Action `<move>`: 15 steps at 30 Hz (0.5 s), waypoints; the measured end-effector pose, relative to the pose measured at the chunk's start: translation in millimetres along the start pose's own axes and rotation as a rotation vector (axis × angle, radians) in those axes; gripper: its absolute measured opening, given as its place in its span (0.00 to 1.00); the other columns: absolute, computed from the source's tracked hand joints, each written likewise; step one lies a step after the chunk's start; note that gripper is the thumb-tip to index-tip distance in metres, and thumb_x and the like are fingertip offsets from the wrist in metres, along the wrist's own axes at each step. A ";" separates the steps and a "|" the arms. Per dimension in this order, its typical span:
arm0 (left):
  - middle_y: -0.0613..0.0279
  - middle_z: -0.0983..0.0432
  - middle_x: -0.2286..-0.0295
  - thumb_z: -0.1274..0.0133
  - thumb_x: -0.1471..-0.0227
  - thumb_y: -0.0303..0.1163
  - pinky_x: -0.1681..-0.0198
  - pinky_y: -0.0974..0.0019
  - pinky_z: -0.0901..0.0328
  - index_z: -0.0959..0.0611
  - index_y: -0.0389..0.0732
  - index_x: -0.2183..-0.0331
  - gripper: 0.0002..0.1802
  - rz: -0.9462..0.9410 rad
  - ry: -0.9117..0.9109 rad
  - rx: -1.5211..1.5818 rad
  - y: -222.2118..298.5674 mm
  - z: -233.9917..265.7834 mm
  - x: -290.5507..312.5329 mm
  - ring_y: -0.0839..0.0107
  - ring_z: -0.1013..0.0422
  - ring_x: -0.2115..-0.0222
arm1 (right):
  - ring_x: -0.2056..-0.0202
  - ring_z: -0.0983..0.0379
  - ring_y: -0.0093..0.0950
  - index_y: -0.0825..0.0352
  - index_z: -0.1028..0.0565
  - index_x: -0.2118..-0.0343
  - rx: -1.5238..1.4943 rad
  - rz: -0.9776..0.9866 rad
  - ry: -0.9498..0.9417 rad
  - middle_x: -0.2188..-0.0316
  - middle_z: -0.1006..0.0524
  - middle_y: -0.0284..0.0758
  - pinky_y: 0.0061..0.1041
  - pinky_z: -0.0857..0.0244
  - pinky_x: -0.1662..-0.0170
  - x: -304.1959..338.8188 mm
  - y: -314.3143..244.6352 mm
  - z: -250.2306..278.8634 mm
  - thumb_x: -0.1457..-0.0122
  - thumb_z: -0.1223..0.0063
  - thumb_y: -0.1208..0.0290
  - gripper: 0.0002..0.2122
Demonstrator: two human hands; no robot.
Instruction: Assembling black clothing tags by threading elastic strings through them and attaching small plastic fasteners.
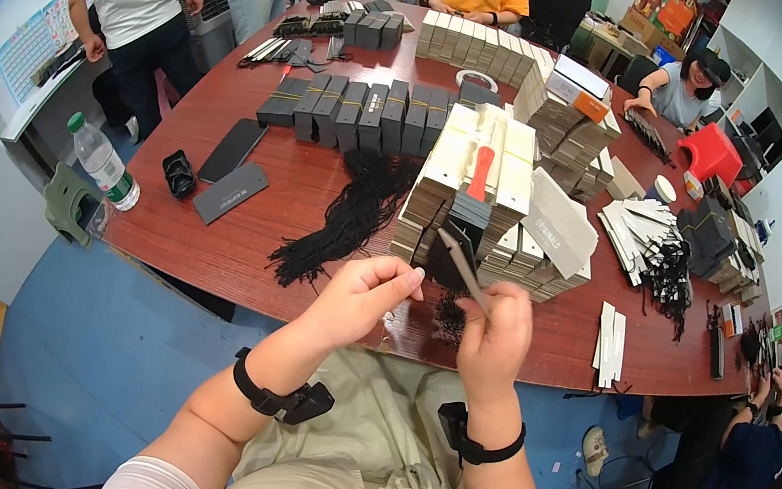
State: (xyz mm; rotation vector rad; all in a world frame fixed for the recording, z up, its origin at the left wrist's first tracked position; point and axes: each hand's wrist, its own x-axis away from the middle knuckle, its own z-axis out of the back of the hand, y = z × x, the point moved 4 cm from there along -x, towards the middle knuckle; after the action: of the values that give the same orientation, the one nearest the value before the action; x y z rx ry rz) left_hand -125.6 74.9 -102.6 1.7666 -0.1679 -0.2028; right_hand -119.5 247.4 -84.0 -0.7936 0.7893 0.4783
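At the table's near edge my right hand (500,337) pinches a thin grey-brown card (464,268), tilted and seen nearly edge-on. My left hand (368,297) is beside it, thumb and forefinger pressed together; what they hold, if anything, is too small to make out. Right behind the hands stand tall stacks of cream cards (430,171), with a tool with a red handle (482,172) on top. A bundle of black cords (357,204) lies to the left of the stacks. Small black bits (449,316) lie on the table between my hands.
Banded dark card stacks (350,115) line the middle of the red-brown table (199,241). A water bottle (103,163) stands at the left edge. White strips with black cords (653,248) and a red stool-like plastic piece (711,154) are on the right. Several people sit or stand around.
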 end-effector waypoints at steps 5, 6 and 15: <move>0.78 0.37 0.82 0.53 0.43 0.37 0.78 0.79 0.49 0.22 0.37 0.74 0.14 -0.003 -0.024 -0.042 2.3 -1.0 4.2 0.88 0.45 0.80 | 0.72 0.33 0.42 0.72 0.33 0.74 -0.071 0.117 -0.094 0.73 0.29 0.42 0.34 0.37 0.70 -1.9 5.5 -0.7 0.60 0.44 0.85 0.10; 0.78 0.37 0.82 0.53 0.43 0.37 0.78 0.79 0.48 0.22 0.38 0.74 0.14 -0.019 -0.032 -0.023 4.5 -2.6 4.9 0.88 0.45 0.80 | 0.72 0.32 0.41 0.72 0.33 0.74 -0.070 0.175 -0.024 0.73 0.28 0.42 0.33 0.36 0.71 -4.0 7.5 4.2 0.60 0.44 0.85 0.10; 0.78 0.37 0.82 0.53 0.43 0.37 0.78 0.79 0.48 0.22 0.38 0.74 0.14 -0.032 -0.066 0.044 12.0 -5.2 11.2 0.88 0.45 0.80 | 0.71 0.27 0.38 0.69 0.29 0.73 -0.580 -0.134 -0.254 0.70 0.25 0.41 0.28 0.33 0.70 10.2 3.7 -9.6 0.56 0.43 0.79 0.07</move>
State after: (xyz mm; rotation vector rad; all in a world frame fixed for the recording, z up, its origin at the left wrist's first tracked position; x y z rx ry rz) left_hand -113.5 75.0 -90.3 1.8081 -0.1933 -0.2823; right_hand -119.7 243.1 -97.9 -1.2835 0.3537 0.6843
